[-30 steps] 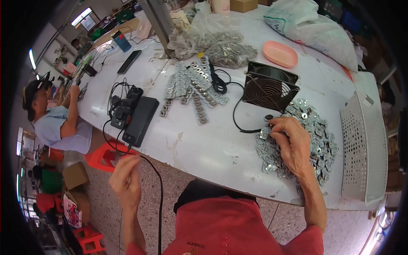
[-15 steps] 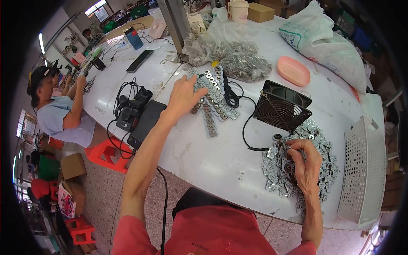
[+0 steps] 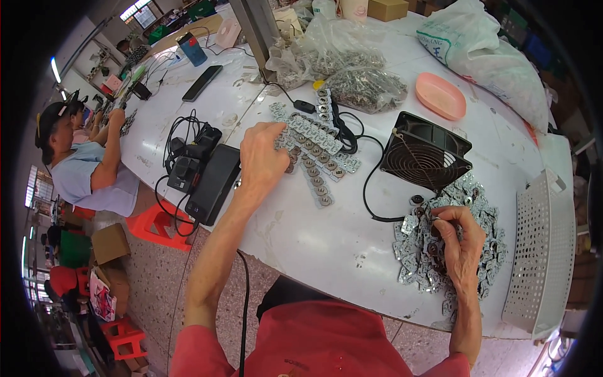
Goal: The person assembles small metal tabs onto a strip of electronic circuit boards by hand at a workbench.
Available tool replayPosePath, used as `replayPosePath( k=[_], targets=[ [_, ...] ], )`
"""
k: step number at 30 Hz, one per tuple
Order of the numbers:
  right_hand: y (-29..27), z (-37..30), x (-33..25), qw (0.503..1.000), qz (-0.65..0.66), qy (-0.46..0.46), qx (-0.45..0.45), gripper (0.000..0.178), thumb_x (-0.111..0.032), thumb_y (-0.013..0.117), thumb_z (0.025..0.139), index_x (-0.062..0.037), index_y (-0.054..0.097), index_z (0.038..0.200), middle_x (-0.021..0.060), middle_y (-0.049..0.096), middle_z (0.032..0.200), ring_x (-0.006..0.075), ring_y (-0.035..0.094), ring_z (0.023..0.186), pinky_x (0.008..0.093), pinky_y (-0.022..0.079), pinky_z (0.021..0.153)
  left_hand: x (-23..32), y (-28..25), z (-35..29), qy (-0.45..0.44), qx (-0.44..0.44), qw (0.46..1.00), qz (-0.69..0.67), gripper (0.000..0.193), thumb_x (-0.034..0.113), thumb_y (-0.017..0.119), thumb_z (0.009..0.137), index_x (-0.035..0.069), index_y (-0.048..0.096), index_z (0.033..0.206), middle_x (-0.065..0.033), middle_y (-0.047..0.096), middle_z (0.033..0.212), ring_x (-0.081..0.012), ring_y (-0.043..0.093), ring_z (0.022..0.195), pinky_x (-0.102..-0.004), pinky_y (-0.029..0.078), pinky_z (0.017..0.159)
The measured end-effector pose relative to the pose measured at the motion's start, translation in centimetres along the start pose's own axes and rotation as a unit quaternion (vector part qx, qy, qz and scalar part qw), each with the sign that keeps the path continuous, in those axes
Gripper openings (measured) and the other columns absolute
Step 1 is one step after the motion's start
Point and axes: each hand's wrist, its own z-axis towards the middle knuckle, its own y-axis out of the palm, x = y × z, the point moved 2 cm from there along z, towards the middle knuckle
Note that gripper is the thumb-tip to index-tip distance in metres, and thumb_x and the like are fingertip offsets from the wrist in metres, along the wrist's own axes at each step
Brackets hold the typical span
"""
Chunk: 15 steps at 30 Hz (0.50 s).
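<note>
My left hand (image 3: 262,157) is at the near-left end of several overlapping rows of small metal plates (image 3: 314,135), some with round brown inserts. Its fingers are curled, the index fingertip touching the rows; what lies inside the grip is hidden. Over on the right, my right hand (image 3: 463,242) pinches a small metal plate (image 3: 436,220) between thumb and fingertips. Under and around that hand spreads a heap of loose metal plates (image 3: 414,254), several with round inserts.
A black fan (image 3: 427,151) stands behind the heap, its cable crossing the table. A white perforated basket (image 3: 543,257) flanks the right edge. Black adapters (image 3: 195,163), a pink dish (image 3: 441,95), plastic bags of parts (image 3: 364,88) and a phone (image 3: 203,83) lie about. A co-worker (image 3: 88,157) sits at left.
My left hand's spread fingers have curled and drawn back left, uncovering more of the rows. A row now lies slantwise across the top. My right hand stays over the heap, pinching.
</note>
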Motion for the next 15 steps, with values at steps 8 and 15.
replayPosePath(
  k=[8,15],
  targets=[
    [-0.1,-0.1,-0.4,1.0,0.017,0.02,0.0,0.005,0.003,0.057,0.078,0.0022,0.056,0.082,0.0117,0.064,0.084,0.0173,0.059,0.072,0.027,0.047,0.066,0.9,-2.8,-2.0,-0.024,0.088,0.995,-0.051,0.043,0.0,0.057,0.059,-0.003,0.062,0.101,-0.0176,0.063,0.096,-0.0287,0.062,0.081,-0.0315,0.049,0.073],
    [-0.3,-0.4,-0.7,0.998,0.042,0.035,-0.011,0.005,0.001,0.057,0.079,0.0022,0.056,0.084,0.0108,0.065,0.086,0.0156,0.059,0.075,0.0273,0.047,0.07,1.1,-6.7,-2.9,0.017,0.113,0.993,-0.001,0.042,-0.004,0.057,0.062,-0.001,0.062,0.104,-0.0107,0.064,0.094,-0.0156,0.061,0.083,-0.0246,0.048,0.07]
  ],
)
